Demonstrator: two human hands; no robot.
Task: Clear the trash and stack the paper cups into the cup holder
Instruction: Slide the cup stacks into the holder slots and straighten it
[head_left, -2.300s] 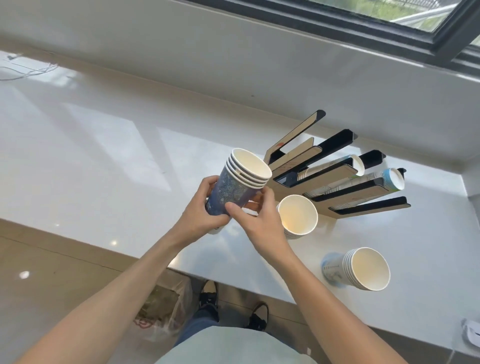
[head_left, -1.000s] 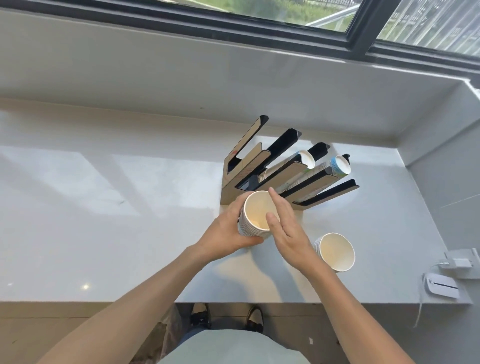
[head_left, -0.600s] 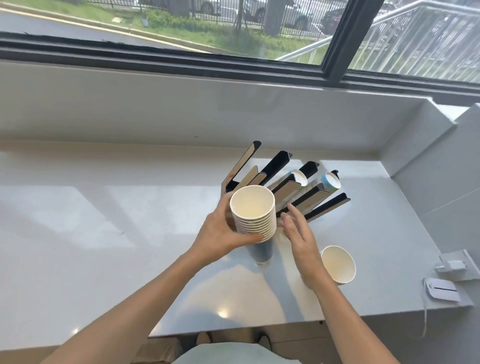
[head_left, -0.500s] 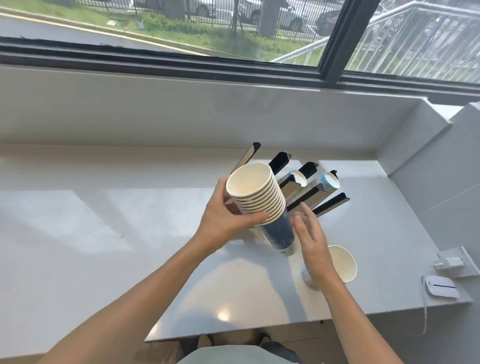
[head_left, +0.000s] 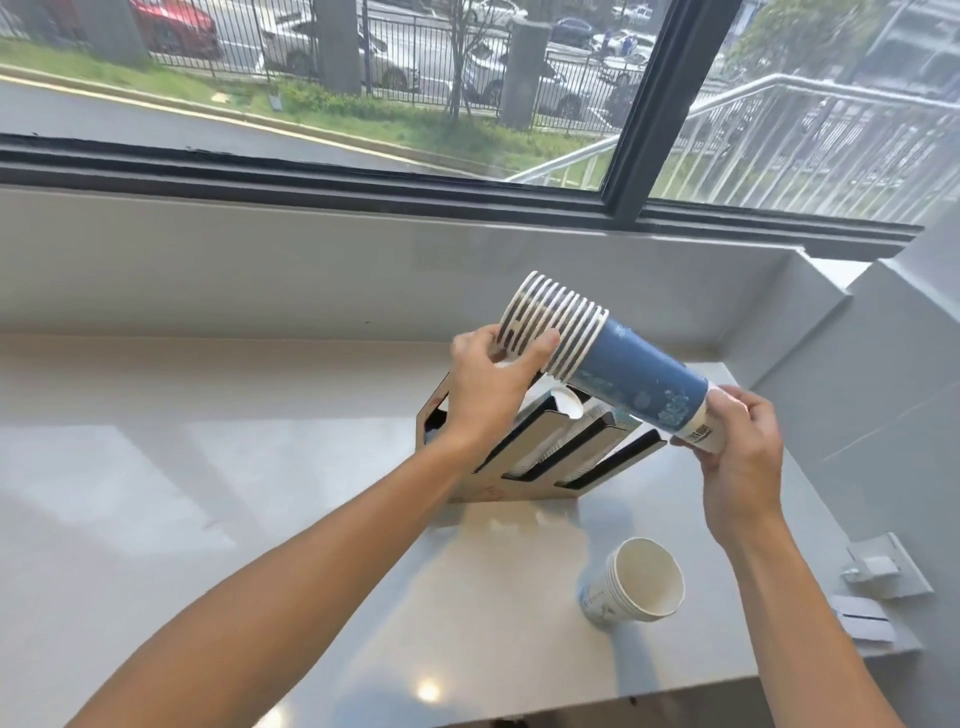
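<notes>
The cup stack (head_left: 602, 358), upright before, now lies tilted sideways, raised; right hand (head_left: 737, 457) has moved to grip its base.

Paper cup stack (head_left: 613, 369): matt blue print. Cup holder (head_left: 519, 491): cardboard-brown, black edges. Counter (head_left: 260, 493): glossy grey stone.

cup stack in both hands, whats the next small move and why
Probably tip the cup stack base-first and lower it toward a free slot at the left of the cup holder. The left hand grips the rim end and the right hand the base end, holding it nearly level above the holder, whose other slots already hold cups. A smaller stack remains on the counter.
</notes>
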